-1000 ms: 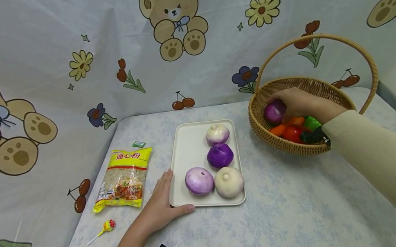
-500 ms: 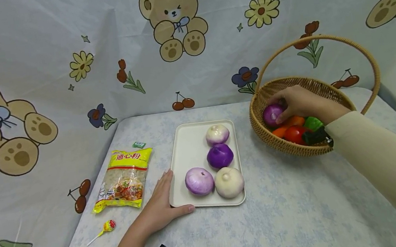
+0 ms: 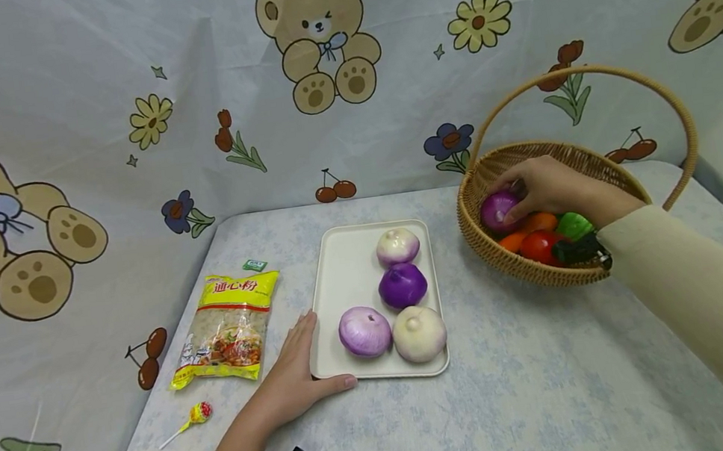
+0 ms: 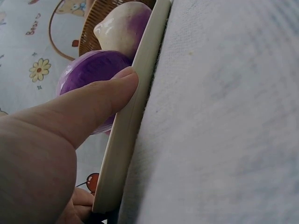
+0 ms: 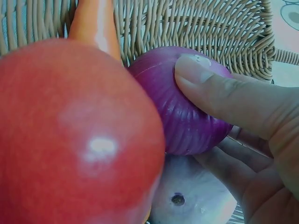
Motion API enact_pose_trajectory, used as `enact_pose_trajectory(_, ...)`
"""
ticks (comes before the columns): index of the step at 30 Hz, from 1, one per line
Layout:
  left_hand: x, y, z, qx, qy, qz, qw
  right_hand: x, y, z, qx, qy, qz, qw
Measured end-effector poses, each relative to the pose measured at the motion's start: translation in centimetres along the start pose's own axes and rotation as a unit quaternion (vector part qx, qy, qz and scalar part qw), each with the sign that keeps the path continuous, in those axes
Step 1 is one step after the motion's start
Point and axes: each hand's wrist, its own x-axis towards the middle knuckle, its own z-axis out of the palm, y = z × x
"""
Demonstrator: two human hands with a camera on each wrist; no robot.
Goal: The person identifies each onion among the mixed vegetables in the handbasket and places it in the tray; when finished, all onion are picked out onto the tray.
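Inside the wicker basket [image 3: 560, 276], my right hand [image 3: 549, 184] grips a purple onion [image 3: 497, 209]. The right wrist view shows the thumb on top of the onion [image 5: 182, 126], with fingers behind and under it. My left hand [image 3: 288, 377] rests against the near left corner of a white tray [image 3: 350, 245], fingers straight along its side and thumb on its front rim. On the tray are a pale purple onion [image 3: 364, 332], a dark purple onion [image 3: 403, 285], a white onion [image 3: 419, 333] and a white-and-purple onion [image 3: 398, 246].
The basket also holds a tomato [image 3: 540, 246], orange carrot-like pieces [image 3: 512, 241], a green vegetable [image 3: 574, 226] and a pale round vegetable [image 5: 191, 196]. Left of the tray lie a pasta bag [image 3: 228, 328], a lollipop [image 3: 198, 413] and a small green packet [image 3: 254, 265]. The basket handle [image 3: 687, 118] arches high.
My right hand and the onion have shifted very slightly within the basket, and the basket has edged a little to the right. The left hand and tray stay put.
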Motion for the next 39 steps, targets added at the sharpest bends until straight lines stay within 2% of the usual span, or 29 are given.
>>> enact_pose_trajectory(7, -0.1, 0.1, 0.0, 0.0, 0.0, 0.001, 1.0, -0.8, -0.1, -0.9, 0.028, 0.013, 0.027, 0.999)
enact_pose_trajectory(11, -0.1, 0.1, 0.1, -0.003, -0.001, 0.001, 1.0, -1.3, -0.3, -1.7, 0.082, 0.01, 0.062, 0.995)
enact_pose_trajectory(15, -0.2, 0.2, 0.0, -0.005, 0.0, 0.001, 1.0, -1.6, -0.6, -2.3, 0.11, 0.02, 0.065, 0.992)
enact_pose_trajectory(22, -0.1, 0.1, 0.0, -0.003, 0.002, 0.005, 1.0, -2.2, -2.3, -2.9, 0.103, 0.034, 0.04, 0.993)
enact_pose_trajectory(28, -0.1, 0.0, -0.1, 0.001, 0.004, 0.005, 1.0, -2.1, -5.3, -3.1, 0.12, 0.053, 0.022, 0.991)
enact_pose_trajectory(35, -0.1, -0.1, 0.0, -0.002, 0.003, 0.008, 1.0, -0.6, -9.2, -1.7, 0.174, 0.082, -0.058, 0.98)
enact_pose_trajectory(39, -0.1, -0.1, 0.0, -0.002, 0.003, 0.007, 1.0, 0.6, -11.7, -0.3, 0.21, 0.064, -0.094, 0.971)
